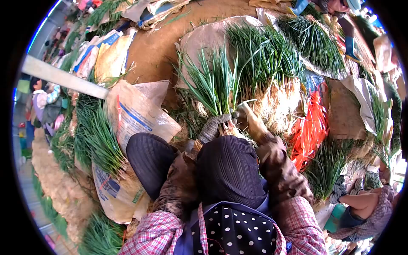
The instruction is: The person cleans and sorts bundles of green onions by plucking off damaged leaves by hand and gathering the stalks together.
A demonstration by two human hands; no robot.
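My left hand [211, 127], in a grey glove, wraps around the lower stems of a bunch of green onions [214, 87]. Their leaves fan upward and away from me, above my raised knee. Close by on the right is my right hand [252, 121] in a tan glove, its fingers closed. A thin, pale, curved piece [246, 102] shows at its top, too small to identify. Just beyond that hand lies a big heap of green onions [265, 55], pale roots toward me. My knee partly hides the lower end of the held bunch.
Red plastic strips [311, 127] lie at my right. Printed sacks [138, 112] and more green onions [102, 136] are on the left. Another seated person [361, 204] is at the lower right, and a person [44, 102] at the far left. Brown ground [157, 51] shows ahead.
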